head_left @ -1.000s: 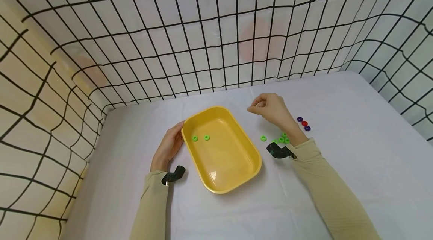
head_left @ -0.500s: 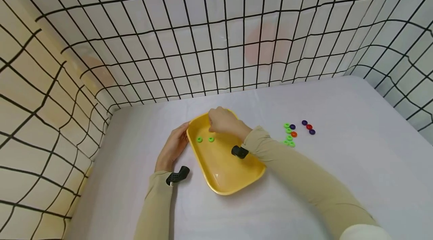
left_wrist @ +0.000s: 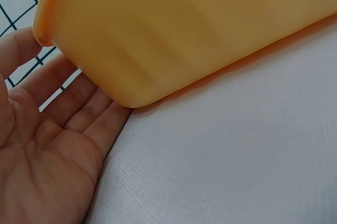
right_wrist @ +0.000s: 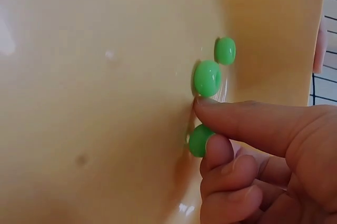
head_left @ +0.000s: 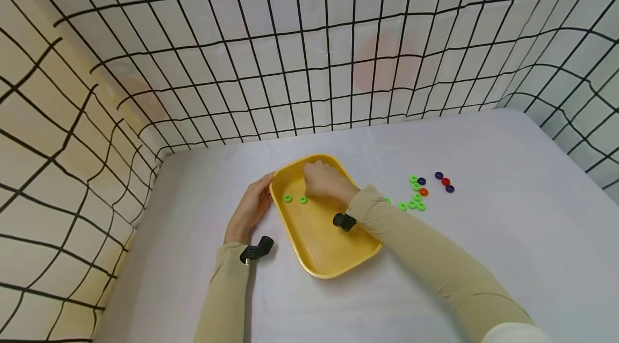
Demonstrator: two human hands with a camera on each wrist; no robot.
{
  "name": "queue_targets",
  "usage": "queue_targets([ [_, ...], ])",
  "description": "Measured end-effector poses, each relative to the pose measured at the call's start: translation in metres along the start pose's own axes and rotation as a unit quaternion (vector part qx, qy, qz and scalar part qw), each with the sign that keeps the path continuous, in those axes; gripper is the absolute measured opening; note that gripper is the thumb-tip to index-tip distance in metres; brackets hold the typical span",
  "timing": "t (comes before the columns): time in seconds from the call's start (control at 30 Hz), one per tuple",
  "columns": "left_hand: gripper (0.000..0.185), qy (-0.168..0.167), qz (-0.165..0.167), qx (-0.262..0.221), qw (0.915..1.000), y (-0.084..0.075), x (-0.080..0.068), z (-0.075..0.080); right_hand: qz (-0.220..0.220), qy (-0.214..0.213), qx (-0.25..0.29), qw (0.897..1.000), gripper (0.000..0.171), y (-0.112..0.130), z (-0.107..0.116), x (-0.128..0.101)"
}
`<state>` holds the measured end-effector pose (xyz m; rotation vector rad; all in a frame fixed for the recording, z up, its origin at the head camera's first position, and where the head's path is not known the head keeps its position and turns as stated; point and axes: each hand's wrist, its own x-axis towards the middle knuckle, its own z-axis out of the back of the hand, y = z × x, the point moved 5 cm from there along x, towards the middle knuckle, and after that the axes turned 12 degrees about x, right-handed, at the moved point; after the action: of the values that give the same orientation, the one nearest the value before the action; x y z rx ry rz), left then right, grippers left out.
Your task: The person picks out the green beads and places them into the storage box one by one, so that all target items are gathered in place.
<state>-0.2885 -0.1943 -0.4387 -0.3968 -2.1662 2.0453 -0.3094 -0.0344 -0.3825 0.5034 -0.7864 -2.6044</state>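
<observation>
A yellow tray lies on the white-covered table. My left hand lies along its far left corner, fingers fairly straight against the outer wall and thumb up at the rim. Inside the tray, my right hand is lowered to the bottom near the far end. A green bead is pinched between its thumb and index finger; the hand hides this bead from the head view. Beside the fingertips sit a green bead and, farther along, another green bead.
Right of the tray lie several loose green beads, an orange bead and a purple bead. Farther right, a red bead sits in a row between two purple ones. Black wire grid encloses the table's back and sides.
My right hand has swung left from above the table into the tray and down to its bottom, uncovering beads on the right. The left hand keeps its place at the tray's corner.
</observation>
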Motion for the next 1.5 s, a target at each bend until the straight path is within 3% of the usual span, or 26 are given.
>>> queue_targets([
  [0.2, 0.043, 0.011, -0.003, -0.005, 0.9999, 0.000, 0.001, -0.006, -0.002, 0.001, 0.026, 1.000, 0.032, -0.009, 0.000, -0.003],
  [0.47, 0.045, 0.002, 0.003, 0.011, 0.9999, 0.000, 0.000, -0.003, 0.024, -0.005, 0.037, 0.999, 0.028, -0.003, 0.006, -0.004],
  [0.6, 0.046, 0.008, 0.015, 0.007, 0.9998, 0.002, -0.002, -0.003, 0.039, -0.030, 0.058, 0.997, 0.019, 0.002, 0.021, -0.012],
  [0.67, 0.047, 0.008, 0.015, 0.007, 0.9998, 0.002, -0.003, -0.003, 0.052, -0.059, 0.095, 0.992, 0.017, 0.003, 0.034, -0.021],
  [0.77, 0.047, 0.005, 0.007, 0.011, 0.9999, 0.001, -0.003, -0.003, 0.072, -0.116, 0.167, 0.976, 0.015, -0.004, 0.054, -0.040],
  [0.9, 0.049, 0.003, 0.004, 0.012, 0.9999, 0.000, -0.002, -0.003, 0.083, -0.192, 0.252, 0.945, 0.015, -0.035, 0.072, -0.077],
  [1.0, 0.050, 0.003, 0.006, 0.013, 0.9999, 0.000, -0.002, -0.003, 0.061, -0.231, 0.309, 0.921, 0.018, -0.072, 0.081, -0.106],
  [1.17, 0.049, 0.007, 0.000, 0.021, 0.9998, -0.004, -0.002, -0.003, 0.020, -0.297, 0.399, 0.867, 0.029, -0.129, 0.098, -0.145],
  [1.23, 0.049, 0.007, -0.002, 0.022, 0.9997, -0.005, -0.003, -0.002, 0.009, -0.313, 0.412, 0.856, 0.030, -0.145, 0.102, -0.155],
  [1.3, 0.049, 0.007, 0.001, 0.024, 0.9997, -0.006, -0.005, -0.002, -0.007, -0.311, 0.405, 0.859, 0.031, -0.156, 0.102, -0.162],
  [1.4, 0.048, 0.007, 0.006, 0.023, 0.9997, -0.005, -0.006, -0.004, -0.021, -0.291, 0.389, 0.874, 0.032, -0.167, 0.099, -0.168],
  [1.5, 0.049, 0.004, 0.013, 0.019, 0.9997, -0.004, -0.006, -0.006, -0.026, -0.274, 0.380, 0.883, 0.030, -0.166, 0.097, -0.175],
])
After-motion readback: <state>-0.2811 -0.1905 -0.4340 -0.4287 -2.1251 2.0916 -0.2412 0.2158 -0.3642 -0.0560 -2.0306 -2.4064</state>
